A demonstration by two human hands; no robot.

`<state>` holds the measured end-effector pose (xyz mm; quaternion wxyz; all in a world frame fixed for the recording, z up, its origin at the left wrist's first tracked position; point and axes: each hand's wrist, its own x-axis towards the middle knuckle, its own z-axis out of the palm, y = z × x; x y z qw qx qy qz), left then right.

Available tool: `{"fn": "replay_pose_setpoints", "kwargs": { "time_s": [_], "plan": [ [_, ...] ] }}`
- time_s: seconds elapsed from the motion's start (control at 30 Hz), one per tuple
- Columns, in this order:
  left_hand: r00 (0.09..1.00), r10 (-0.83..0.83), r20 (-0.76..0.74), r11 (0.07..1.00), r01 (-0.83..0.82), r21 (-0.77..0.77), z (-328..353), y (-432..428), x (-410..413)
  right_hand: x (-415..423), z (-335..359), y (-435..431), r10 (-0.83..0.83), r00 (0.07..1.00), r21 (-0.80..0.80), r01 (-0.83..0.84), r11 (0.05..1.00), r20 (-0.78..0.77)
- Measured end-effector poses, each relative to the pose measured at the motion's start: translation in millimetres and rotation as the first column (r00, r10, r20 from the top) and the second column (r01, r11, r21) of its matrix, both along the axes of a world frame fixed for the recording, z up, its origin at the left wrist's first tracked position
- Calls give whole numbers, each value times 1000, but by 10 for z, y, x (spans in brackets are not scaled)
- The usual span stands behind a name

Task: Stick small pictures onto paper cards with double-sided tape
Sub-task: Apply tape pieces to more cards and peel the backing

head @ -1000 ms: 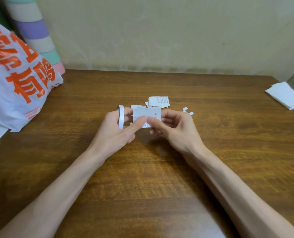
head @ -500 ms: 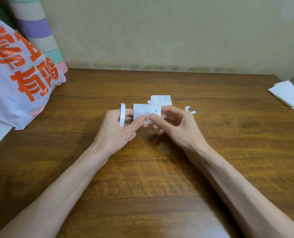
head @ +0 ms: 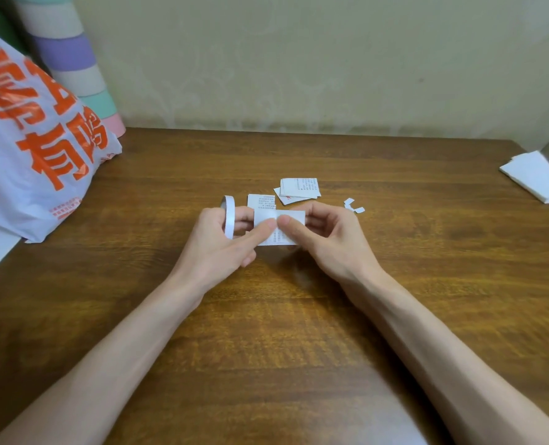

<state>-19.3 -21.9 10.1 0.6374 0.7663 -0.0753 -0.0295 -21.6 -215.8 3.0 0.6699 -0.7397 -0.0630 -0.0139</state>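
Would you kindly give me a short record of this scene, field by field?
Left hand: pinches paper card, also holds tape roll
Right hand: pinches the same card from the right
Loose cards: small pile on table, beyond the hands
Scraps: small white bits right of the pile
Edges: printed plastic bag far left, folded white paper far right

White plastic bag [head: 16,194], left: big orange characters, lower row reads 有鸣; upper row is creased and cut off, unclear. The tiny orange lines beneath are too small to read. Paper cards [head: 298,187] on the counter [head: 395,252] and the held card [head: 279,236] carry fine print, illegible.
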Motion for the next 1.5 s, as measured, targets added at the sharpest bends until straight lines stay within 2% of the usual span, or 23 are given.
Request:
{"fn": "replay_pose_setpoints", "kwargs": {
  "time_s": [0.13,0.3,0.47,0.63,0.8,0.97,1.5],
  "plan": [
    [998,17,-54,999,-19,-45,8,1,29,-12,11,-9,3,1000,2,-3,1000,22],
    [999,43,-17,996,-44,-74,16,-1,24,-10,7,12,3,1000,10,-3,1000,-2],
    [1000,6,-6,1000,-7,-30,-3,6,28,-5,5,-8,3,1000,-1,-3,1000,11],
    [999,39,33,999,-38,-27,-15,-9,32,3,-10,-15,23,1000,18,-23,1000,-15],
    [998,-44,36,999,43,14,9,-10,-5,7,-8,-22,35,999,8,-35,999,6],
    [998,22,66,1000,-21,-13,6,-25,12,17,-19,-21,21,1000,21,-20,1000,-15],
    [998,-27,58,1000,26,4,14,-4,-2,-8,24,-60,2,1000,27,-1,1000,-22]
  ]
}}
